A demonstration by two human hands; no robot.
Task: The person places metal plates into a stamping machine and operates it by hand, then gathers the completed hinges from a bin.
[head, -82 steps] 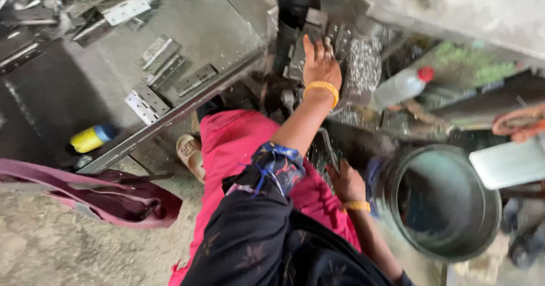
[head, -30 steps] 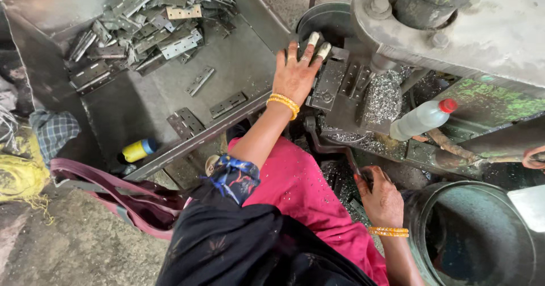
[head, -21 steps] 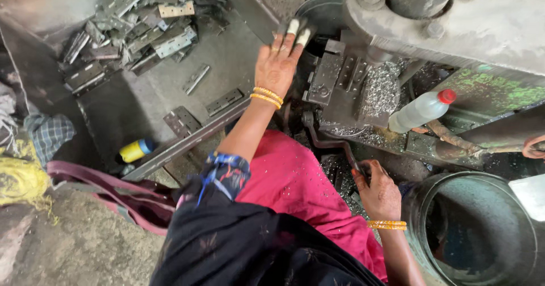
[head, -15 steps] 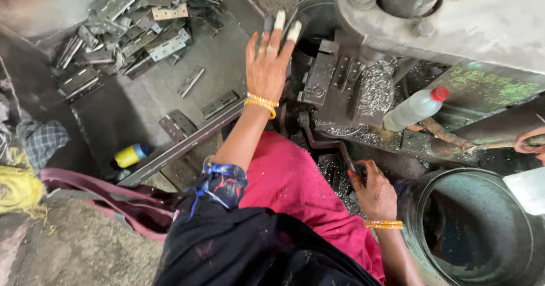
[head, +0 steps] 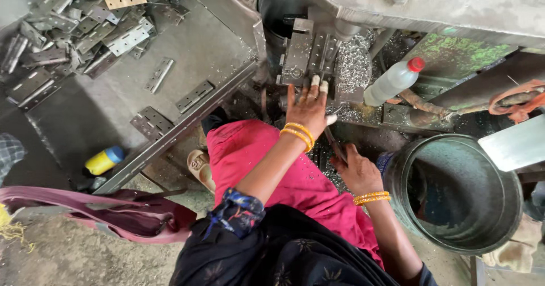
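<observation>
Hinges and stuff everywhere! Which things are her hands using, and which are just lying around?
In use:
left hand at the metal block on the machine
right hand on a dark handle

Lying about:
hinges
plastic bottle
yellow can
drum
pink bag

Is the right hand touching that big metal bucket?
Apart. The head view shows the right hand on a dark lever, with a gap before the bucket.

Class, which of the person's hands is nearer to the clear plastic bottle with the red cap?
Left. The left hand is raised level with the bottle; the right hand sits lower, farther below it.
</observation>
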